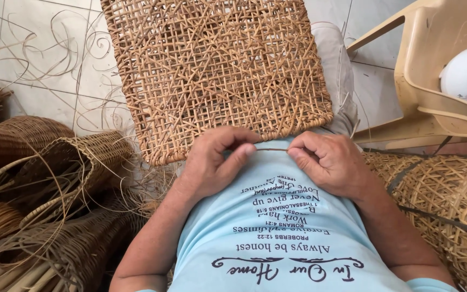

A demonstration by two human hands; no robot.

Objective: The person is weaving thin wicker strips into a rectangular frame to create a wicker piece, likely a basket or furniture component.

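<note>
White tiled floor [39, 92], strewn with loose curls of cane. Person seated, seen from above, light blue printed shirt [282, 238].

Woven cane panel [217, 70] rests across the lap, running from the knees back to the belly. Open lattice weave, roughly rectangular; long axis points away from the body, up the frame, tilted slightly left at the far end. Near edge sits just above both hands.

Left hand [212, 162] and right hand [328, 162] meet at the near edge of the panel. Between them a thin cane strand [271, 150] is stretched taut, lying crosswise, left to right, parallel to the panel's near edge and square to its long axis. Fingers of each hand pinched on one end of the strand, thumb against forefinger.

Progress, as a judgement: lattice looks filled across the whole visible face, no large open gaps. Left near corner appears ragged, with loose ends trailing off. Border or finishing along the near edge seems to be what remains. Cannot tell whether the strand is already threaded into the weave.

Surroundings: finished and half-made wicker baskets [44, 173] piled to the person's left, another woven basket [444, 200] at the right, beige plastic chair [422, 81] beyond it holding a white object.
</note>
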